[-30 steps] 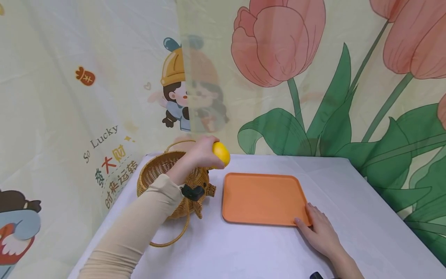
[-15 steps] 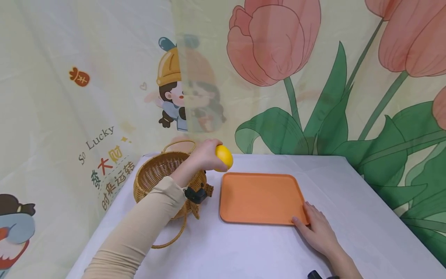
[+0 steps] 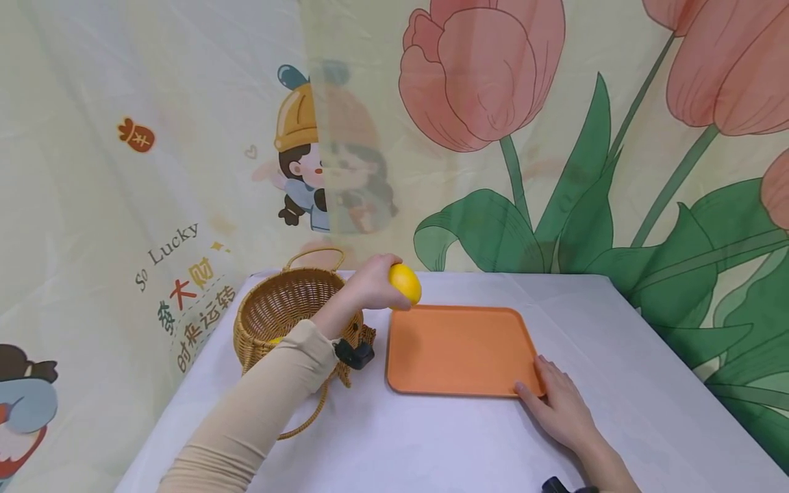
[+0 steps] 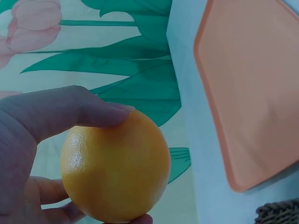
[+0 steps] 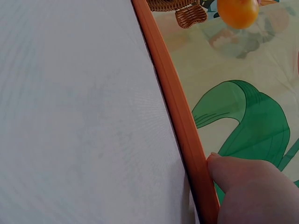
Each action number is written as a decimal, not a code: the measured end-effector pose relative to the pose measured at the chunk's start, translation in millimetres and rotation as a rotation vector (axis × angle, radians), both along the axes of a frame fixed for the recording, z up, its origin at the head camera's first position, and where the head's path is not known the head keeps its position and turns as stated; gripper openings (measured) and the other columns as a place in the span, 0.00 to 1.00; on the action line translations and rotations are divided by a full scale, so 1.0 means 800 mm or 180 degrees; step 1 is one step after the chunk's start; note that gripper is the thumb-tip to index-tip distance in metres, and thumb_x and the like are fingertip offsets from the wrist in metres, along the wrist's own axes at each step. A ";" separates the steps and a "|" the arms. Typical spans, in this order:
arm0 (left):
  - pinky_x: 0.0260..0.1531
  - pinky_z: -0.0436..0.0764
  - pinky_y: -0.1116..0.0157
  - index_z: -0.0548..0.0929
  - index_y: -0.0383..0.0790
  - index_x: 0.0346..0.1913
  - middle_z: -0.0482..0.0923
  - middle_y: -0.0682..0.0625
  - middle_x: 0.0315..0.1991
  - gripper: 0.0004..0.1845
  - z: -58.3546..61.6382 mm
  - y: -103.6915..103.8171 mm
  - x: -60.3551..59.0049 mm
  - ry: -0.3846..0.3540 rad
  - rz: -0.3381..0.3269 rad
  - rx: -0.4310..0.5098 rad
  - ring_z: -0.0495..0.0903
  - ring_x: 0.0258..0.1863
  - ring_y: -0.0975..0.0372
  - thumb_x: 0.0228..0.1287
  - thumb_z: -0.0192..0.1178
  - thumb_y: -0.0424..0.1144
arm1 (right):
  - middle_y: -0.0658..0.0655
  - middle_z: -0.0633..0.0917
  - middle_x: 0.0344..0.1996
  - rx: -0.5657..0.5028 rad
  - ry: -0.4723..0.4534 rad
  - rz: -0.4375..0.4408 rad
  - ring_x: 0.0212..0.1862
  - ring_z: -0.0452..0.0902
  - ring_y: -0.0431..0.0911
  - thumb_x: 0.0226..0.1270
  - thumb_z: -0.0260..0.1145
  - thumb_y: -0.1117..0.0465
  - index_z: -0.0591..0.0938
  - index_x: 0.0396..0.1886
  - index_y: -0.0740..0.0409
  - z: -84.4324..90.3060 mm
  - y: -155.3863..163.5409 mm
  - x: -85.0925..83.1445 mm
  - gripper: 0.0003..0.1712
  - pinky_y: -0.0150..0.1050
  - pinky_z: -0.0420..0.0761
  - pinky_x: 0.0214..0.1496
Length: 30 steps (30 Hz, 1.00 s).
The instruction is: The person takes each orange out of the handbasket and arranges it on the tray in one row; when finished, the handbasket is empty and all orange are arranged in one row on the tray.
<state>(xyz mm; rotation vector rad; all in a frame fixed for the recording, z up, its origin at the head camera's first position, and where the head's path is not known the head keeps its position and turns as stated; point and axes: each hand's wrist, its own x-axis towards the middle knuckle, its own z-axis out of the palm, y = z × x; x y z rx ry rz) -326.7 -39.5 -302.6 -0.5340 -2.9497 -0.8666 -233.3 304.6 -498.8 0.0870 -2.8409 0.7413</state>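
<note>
My left hand (image 3: pixel 377 282) grips a yellow-orange fruit with a glossy, dimpled rind, an orange (image 3: pixel 405 285), above the far left corner of the orange tray (image 3: pixel 459 349). In the left wrist view the thumb lies over the top of the orange (image 4: pixel 117 168) and fingertips show beneath it. My right hand (image 3: pixel 564 404) holds the tray's near right corner, thumb at the front rim and fingers along the right side. The right wrist view shows that thumb (image 5: pixel 252 186) against the tray's rim (image 5: pixel 180 116).
A wicker basket (image 3: pixel 265 308) with an animal snout and loop handles stands left of the tray, partly behind my left forearm. A bit of yellow (image 3: pixel 275 340) shows inside it. White cloth (image 3: pixel 431 438) covers the table, and printed curtains (image 3: pixel 555 171) hang behind.
My left hand has carried the orange slightly right and down, from beside the basket to the tray's far left corner. The right hand has stayed at its corner.
</note>
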 end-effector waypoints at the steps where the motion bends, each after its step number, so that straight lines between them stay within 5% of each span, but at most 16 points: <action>1: 0.31 0.74 0.61 0.68 0.40 0.62 0.69 0.47 0.51 0.46 -0.003 0.002 0.000 -0.0010 -0.0002 0.0000 0.71 0.39 0.57 0.32 0.73 0.46 | 0.69 0.58 0.66 0.0004 -0.0002 0.0003 0.67 0.48 0.64 0.61 0.52 0.32 0.55 0.70 0.68 0.000 0.000 0.000 0.52 0.61 0.48 0.63; 30: 0.38 0.72 0.60 0.69 0.40 0.62 0.71 0.46 0.52 0.45 -0.043 0.041 0.004 -0.0046 0.0002 0.0039 0.70 0.41 0.56 0.33 0.72 0.46 | 0.68 0.60 0.66 0.0033 0.0086 -0.0024 0.67 0.49 0.63 0.62 0.53 0.34 0.57 0.69 0.68 -0.001 0.000 0.000 0.50 0.61 0.50 0.63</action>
